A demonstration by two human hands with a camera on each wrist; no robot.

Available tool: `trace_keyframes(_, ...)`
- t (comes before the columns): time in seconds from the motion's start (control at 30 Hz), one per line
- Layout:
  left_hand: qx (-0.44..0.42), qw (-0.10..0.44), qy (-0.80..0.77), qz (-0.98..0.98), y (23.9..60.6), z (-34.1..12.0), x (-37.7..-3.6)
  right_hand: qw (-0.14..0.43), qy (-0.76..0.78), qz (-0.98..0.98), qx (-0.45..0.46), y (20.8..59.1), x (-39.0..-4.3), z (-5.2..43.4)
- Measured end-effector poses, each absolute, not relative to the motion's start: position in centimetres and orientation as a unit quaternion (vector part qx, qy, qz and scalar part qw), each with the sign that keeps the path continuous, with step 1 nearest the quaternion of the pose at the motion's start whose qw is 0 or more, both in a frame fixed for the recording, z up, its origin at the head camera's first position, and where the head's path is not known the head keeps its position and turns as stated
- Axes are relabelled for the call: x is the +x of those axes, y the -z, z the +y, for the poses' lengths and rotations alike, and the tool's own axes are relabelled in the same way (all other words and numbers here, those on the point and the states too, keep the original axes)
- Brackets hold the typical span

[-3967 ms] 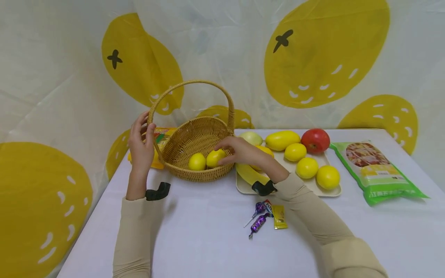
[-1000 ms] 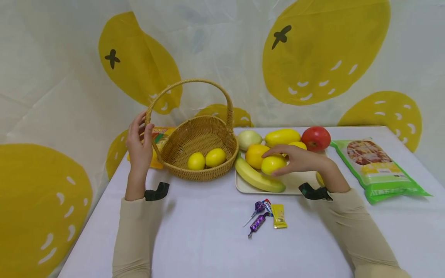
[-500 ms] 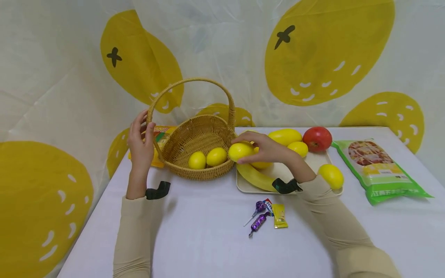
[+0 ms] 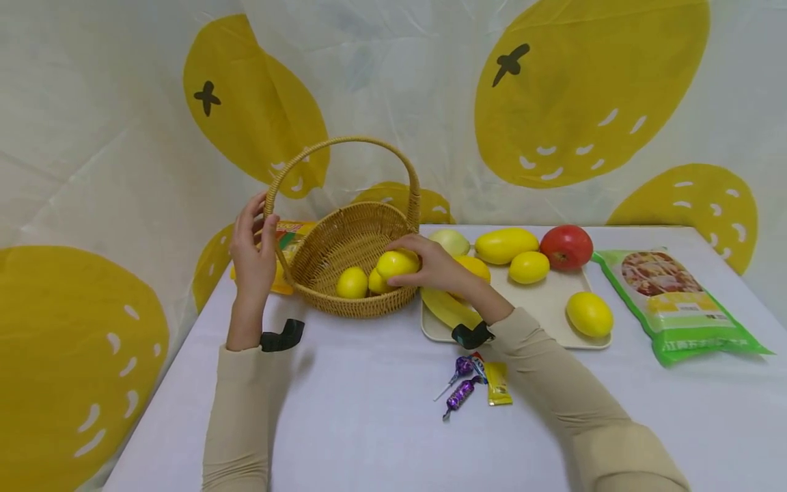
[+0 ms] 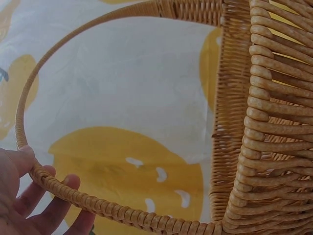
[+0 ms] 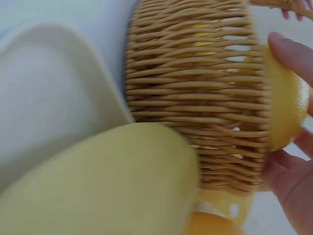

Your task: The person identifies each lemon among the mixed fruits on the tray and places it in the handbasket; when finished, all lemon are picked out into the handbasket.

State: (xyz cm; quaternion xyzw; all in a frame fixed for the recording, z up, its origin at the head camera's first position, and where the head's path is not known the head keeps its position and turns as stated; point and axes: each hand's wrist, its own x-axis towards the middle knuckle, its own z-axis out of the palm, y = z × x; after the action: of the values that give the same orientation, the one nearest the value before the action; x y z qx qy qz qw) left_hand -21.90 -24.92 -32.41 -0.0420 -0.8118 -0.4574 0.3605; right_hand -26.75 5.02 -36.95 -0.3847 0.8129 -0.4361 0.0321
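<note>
A wicker basket (image 4: pixel 363 307) stands at the back of the table, two lemons (image 4: pixel 352 282) lying inside it. My left hand (image 4: pixel 255 256) grips the left side of its handle (image 5: pixel 102 204), thumb on one side and fingers on the other. In my right hand (image 4: pixel 438 268) is another lemon (image 4: pixel 396 264), held between thumb and fingers over the basket's right rim. It overlaps one of the two lemons inside in the head view. Close up, the right wrist view shows this lemon (image 6: pixel 286 105) just past the rim, with the banana (image 6: pixel 107 181) in the foreground.
Right of the basket, a cream tray (image 4: pixel 541 307) bears a banana, an orange fruit, a pale round one, a yellow mango-like fruit, two lemons and a red fruit (image 4: pixel 567 247). Wrapped candies (image 4: pixel 461 394) lie in front. A green food bag (image 4: pixel 679 301) is far right; a yellow packet (image 4: pixel 285 236) sits behind the basket.
My right hand took a lemon from the tray and has carried it left to over the basket. My left hand has stayed on the handle.
</note>
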Motion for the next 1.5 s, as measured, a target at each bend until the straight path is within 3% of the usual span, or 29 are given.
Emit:
trace_keyframes(0.3, -0.044, 0.357, 0.460, -0.812, 32.5, -25.0, -21.9, 0.044, 0.423, 0.823, -0.376, 37.9, -27.5, 4.7)
trace_keyframes(0.67, -0.038, 0.357, 0.455, -0.815, 32.5, -24.9, -21.8, 0.138, 0.325, 0.856, -0.377, 37.1, -28.9, 3.9)
trace_keyframes(1.1, -0.042, 0.360, 0.453, -0.814, 32.5, -24.7, -21.9, 0.143, 0.290, 0.885, -0.336, 37.1, -29.0, 3.1)
trace_keyframes(1.5, -0.042, 0.359, 0.456, -0.813, 32.6, -24.9, -21.9, 0.080, 0.424, 0.815, -0.387, 38.2, -27.8, 4.3)
